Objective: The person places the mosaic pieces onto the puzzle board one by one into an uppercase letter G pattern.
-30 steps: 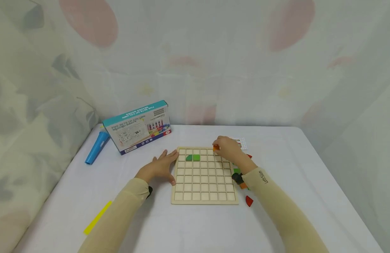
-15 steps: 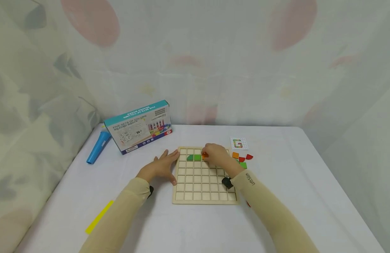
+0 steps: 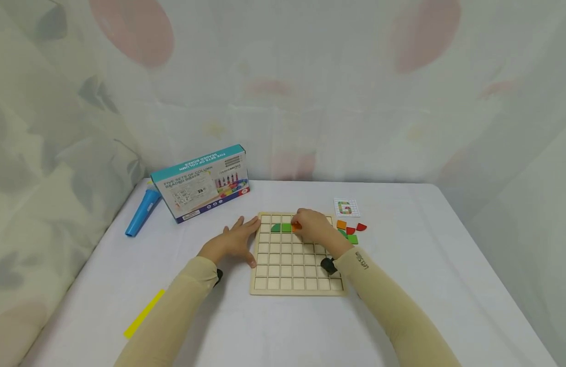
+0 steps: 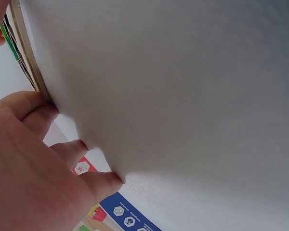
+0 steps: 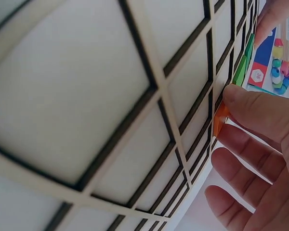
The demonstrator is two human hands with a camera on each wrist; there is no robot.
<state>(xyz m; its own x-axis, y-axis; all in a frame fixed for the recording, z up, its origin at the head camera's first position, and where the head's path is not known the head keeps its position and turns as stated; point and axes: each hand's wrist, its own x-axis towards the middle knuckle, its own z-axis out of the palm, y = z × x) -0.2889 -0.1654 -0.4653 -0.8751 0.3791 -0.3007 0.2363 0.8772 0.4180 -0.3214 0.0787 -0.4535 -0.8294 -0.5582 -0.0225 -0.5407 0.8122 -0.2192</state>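
Observation:
A light wooden grid board (image 3: 275,283) lies on the white table. My left hand (image 3: 231,242), fingers spread, rests against the board's left edge; in the left wrist view its thumb and forefinger meet the frame (image 4: 36,77). My right hand (image 3: 314,227) pinches an orange tile (image 3: 296,228) between thumb and fingers, at a cell in the second row. In the right wrist view the orange tile (image 5: 221,118) stands at the grid's ridges. Left of it sit a green square tile (image 3: 286,228) and a darker green quarter-round tile (image 3: 276,228).
Right of the board lie an orange square (image 3: 341,225), red quarter-rounds (image 3: 361,227) and green tiles (image 3: 353,239). Behind them is a card with a coloured G (image 3: 346,208). At the back left are a box (image 3: 205,186) and blue microphone (image 3: 143,211); a yellow strip (image 3: 144,313) lies nearer.
My right hand has carried the orange tile left from the board's upper right to the cell beside the green square, uncovering the card and loose tiles. The left hand stays in place.

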